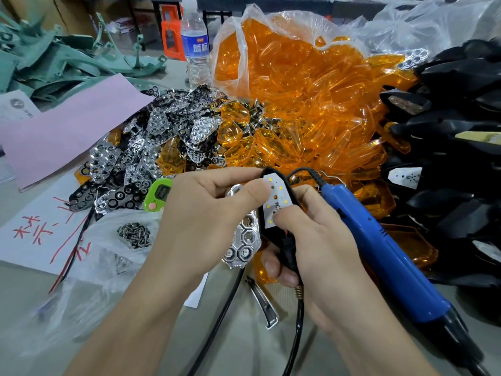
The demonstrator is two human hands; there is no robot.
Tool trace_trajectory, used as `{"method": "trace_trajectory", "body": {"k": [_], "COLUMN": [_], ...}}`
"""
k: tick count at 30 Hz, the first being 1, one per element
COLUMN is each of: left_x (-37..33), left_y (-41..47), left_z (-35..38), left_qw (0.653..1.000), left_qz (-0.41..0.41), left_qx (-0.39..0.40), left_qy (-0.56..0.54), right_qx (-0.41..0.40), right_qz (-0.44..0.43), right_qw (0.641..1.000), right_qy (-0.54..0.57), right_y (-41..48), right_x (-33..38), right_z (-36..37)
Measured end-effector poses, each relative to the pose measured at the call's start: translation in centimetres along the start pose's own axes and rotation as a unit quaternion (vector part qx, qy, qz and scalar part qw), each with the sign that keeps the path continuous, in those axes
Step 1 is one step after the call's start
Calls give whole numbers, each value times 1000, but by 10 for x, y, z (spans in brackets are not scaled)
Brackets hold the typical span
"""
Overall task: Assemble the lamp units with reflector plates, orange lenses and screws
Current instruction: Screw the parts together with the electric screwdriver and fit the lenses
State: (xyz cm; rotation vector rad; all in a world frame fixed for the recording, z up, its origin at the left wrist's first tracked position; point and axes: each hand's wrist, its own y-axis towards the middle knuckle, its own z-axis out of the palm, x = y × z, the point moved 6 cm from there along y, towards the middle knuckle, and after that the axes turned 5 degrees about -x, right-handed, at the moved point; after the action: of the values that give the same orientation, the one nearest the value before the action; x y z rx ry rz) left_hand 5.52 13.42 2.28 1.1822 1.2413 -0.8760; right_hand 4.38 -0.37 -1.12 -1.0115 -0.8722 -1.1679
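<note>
A black lamp unit (279, 198) with a white LED board sits between both hands above the table. My left hand (214, 213) pinches its upper end between thumb and forefinger. My right hand (311, 240) grips its lower end and black stem. A chrome reflector plate (244, 240) lies just under the hands. Further reflector plates (151, 142) are heaped at centre left. Orange lenses (311, 109) spill from a clear bag behind. Small screws (133, 234) lie on a plastic bag at the left. Black lamp housings (455, 147) are stacked at the right.
A blue electric screwdriver (379, 245) lies to the right of my right hand, its black cable (217, 321) running under my arms. Also here are a green counter (157, 196), a water bottle (193, 47), pink paper (67, 128), green plastic parts (54, 61) and a metal clip (264, 305).
</note>
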Motion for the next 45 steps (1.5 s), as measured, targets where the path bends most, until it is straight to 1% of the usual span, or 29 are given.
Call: {"method": "trace_trajectory", "body": {"k": [4,9,12,14,16,20,25,27,31,33,41,45], "left_x": [5,1,-1,-1,0,4,3,2,1,1,1,0], "left_y": [1,-2,-1,0,1,3,2,1,0,0,1,0], "left_z": [2,7,6,4,2,4,3,4,6,6,7,8], "left_qw": [999,995,996,998,998,994,995,996,997,998,999,999], "left_qz": [-37,-39,-22,-15,-20,-45,-47,-34,-26,-24,-20,-14], "left_qx": [17,73,70,53,44,56,44,44,40,33,13,21], "left_qy": [-26,-54,-45,-37,-43,-76,-79,-67,-58,-55,-30,-20], "right_qx": [-1,-3,12,23,29,57,100,88,7,-15,-49,-60], "right_qz": [1,-17,-14,-10,-2,-11,9,0,-17,-13,-7,-6], "right_qw": [1000,999,999,999,999,997,994,996,1000,1000,999,998], "right_qy": [-3,-47,-48,-47,-40,-52,-38,-34,-12,11,7,-8], "right_y": [-1,-1,-3,-4,-5,-9,-24,-30,-28,-28,-26,-26], "right_x": [1,2,3,3,3,6,2,0,-5,-6,-5,-5], "right_z": [1,-1,1,3,4,10,10,9,5,5,3,1]}}
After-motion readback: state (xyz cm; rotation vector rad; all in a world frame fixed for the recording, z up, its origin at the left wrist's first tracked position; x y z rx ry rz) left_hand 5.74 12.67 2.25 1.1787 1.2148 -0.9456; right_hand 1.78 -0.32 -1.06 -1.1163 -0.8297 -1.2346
